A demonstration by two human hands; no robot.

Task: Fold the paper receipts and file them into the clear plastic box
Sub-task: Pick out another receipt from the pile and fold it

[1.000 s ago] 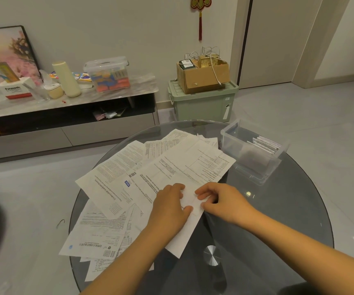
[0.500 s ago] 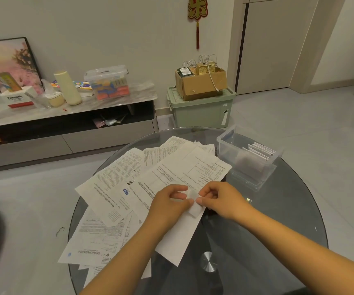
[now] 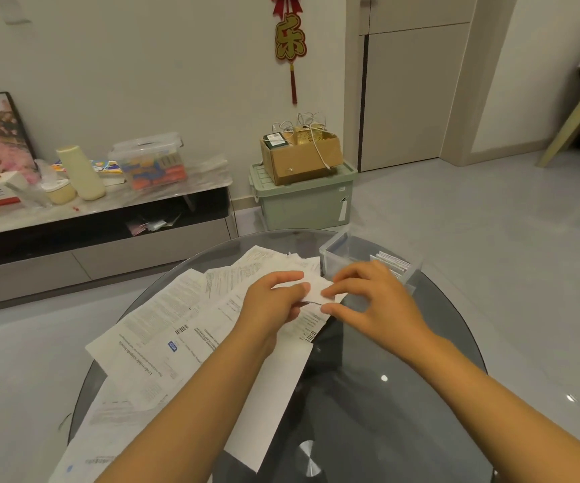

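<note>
Above the round glass counter (image 3: 368, 395), a small folded receipt (image 3: 316, 289) is pinched between the left hand (image 3: 274, 301) and the right hand (image 3: 372, 301), both with fingers curled on its edges. Loose receipts (image 3: 177, 329) are spread over the counter's left half beneath the hands. Behind the right hand, the clear plastic box (image 3: 337, 256) is seen with folded slips (image 3: 391, 263) standing inside.

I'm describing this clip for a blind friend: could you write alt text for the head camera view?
Two hands, left hand and right hand, pinch a small folded receipt above a heap of loose papers on a round glass table. A clear plastic box holding folded slips stands just beyond the right hand.
</note>
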